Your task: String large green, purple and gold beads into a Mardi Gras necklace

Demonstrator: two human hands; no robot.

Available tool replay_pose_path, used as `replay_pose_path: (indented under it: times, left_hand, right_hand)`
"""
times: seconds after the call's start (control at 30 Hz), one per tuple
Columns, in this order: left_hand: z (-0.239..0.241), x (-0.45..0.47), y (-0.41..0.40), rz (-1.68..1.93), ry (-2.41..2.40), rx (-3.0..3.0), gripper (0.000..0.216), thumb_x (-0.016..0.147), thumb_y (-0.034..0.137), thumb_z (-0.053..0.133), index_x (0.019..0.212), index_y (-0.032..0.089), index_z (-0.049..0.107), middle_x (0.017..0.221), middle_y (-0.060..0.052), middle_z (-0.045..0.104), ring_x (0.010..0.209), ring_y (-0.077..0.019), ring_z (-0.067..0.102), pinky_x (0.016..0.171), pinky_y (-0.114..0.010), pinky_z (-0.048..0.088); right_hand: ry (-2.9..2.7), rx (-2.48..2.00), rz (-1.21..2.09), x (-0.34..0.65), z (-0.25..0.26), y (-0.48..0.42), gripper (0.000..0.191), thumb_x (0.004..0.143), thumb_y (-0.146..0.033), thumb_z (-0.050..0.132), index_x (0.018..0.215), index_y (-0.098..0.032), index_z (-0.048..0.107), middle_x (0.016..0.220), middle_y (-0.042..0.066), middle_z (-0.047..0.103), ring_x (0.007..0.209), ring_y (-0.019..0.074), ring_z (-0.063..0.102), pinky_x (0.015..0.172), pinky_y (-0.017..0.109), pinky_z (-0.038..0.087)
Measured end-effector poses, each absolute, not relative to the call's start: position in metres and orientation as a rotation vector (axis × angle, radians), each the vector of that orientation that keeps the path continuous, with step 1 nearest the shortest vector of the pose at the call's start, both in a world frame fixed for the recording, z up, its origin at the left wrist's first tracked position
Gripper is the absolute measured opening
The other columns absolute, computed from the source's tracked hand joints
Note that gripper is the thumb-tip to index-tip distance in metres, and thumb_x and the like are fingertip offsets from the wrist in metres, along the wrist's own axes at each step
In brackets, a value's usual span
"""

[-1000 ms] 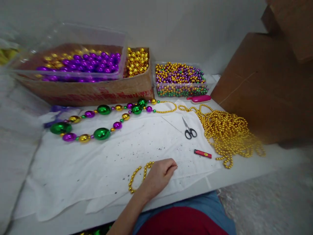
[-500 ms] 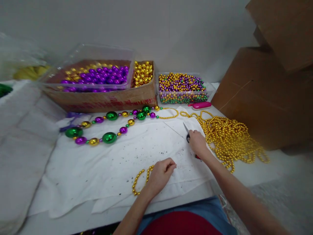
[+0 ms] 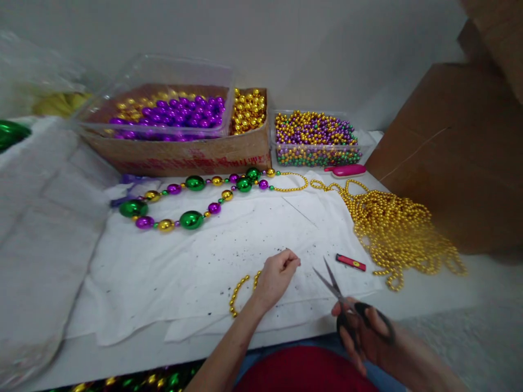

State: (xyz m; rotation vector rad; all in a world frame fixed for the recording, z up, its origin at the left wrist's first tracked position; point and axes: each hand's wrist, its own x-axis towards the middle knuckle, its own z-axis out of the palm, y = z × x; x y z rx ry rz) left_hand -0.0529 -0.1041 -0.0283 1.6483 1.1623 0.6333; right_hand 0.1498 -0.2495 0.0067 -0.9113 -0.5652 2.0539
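My left hand (image 3: 277, 276) rests on the white cloth (image 3: 171, 267) with its fingers pinched together on the end of a short gold bead strand (image 3: 237, 291). The strand curls out from under the hand to the left. My right hand (image 3: 362, 337) is low at the front right, gripping black-handled scissors (image 3: 337, 291) through the finger loops. The blades are parted and point up and left toward my left hand's fingertips, a short gap away.
A small red lighter (image 3: 350, 262) lies right of the scissors. A heap of gold bead strands (image 3: 392, 228) is at right, a big green, purple and gold necklace (image 3: 192, 198) at back left. Bead boxes (image 3: 183, 147), a clear bead tub (image 3: 316, 139) and cardboard boxes (image 3: 449, 152) stand behind.
My right hand came in, picked the scissors up from the cloth near the gold heap and brought them down to the front right. My left hand stayed on the short strand.
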Motion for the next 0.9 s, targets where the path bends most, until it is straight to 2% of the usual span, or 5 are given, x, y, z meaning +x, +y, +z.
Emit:
replay_pose_path:
  times: [0.2,0.43,0.57,0.73,0.9]
  left_hand:
    - [-0.018,-0.054,-0.109,0.631,1.114,1.64,0.021,0.083,0.032,0.049,0.073,0.016,0.057,0.062,0.003,0.049,0.06,-0.0116,0.044,0.056,-0.023,0.032]
    - [-0.005,-0.063,-0.115,0.596,1.122,1.662,0.022,0.083,0.033,0.049,0.072,0.016,0.056,0.062,0.003,0.048,0.06,-0.0115,0.043,0.056,-0.022,0.032]
    - [-0.005,-0.07,-0.114,0.608,1.139,1.646,0.022,0.083,0.033,0.048,0.072,0.016,0.056,0.064,0.002,0.049,0.063,-0.0128,0.045,0.058,-0.023,0.034]
    - [-0.012,-0.081,-0.11,0.638,1.191,1.561,0.023,0.081,0.037,0.05,0.073,0.017,0.056,0.058,0.004,0.045,0.055,-0.0108,0.041,0.051,-0.021,0.032]
    - [-0.012,-0.083,-0.11,0.654,1.182,1.482,0.023,0.08,0.038,0.051,0.073,0.017,0.056,0.055,0.006,0.042,0.049,-0.009,0.037,0.047,-0.021,0.03]
  right_hand:
    - [-0.242,-0.827,2.04,0.113,-0.012,-0.252,0.049,0.086,-0.061,0.045,0.105,-0.017,0.058,0.074,0.002,0.055,0.056,0.0112,0.052,0.052,0.022,0.041]
    - [-0.285,-1.11,1.676,0.104,-0.001,-0.234,0.046,0.079,-0.052,0.065,0.103,-0.014,0.06,0.06,-0.004,0.046,0.043,0.004,0.035,0.039,0.016,0.025]
    - [-0.56,-1.299,1.426,0.119,0.001,-0.226,0.049,0.074,-0.049,0.069,0.109,-0.017,0.057,0.06,-0.003,0.053,0.042,0.0066,0.044,0.038,0.017,0.026]
    - [-1.294,-1.767,0.703,0.172,0.005,-0.168,0.032,0.087,-0.037,0.049,0.113,-0.019,0.053,0.083,0.003,0.066,0.072,0.0167,0.064,0.064,0.028,0.05]
    - [-1.426,-2.113,0.347,0.199,0.002,-0.098,0.03,0.085,-0.026,0.053,0.113,-0.018,0.061,0.112,0.011,0.062,0.102,0.0253,0.056,0.088,0.038,0.042]
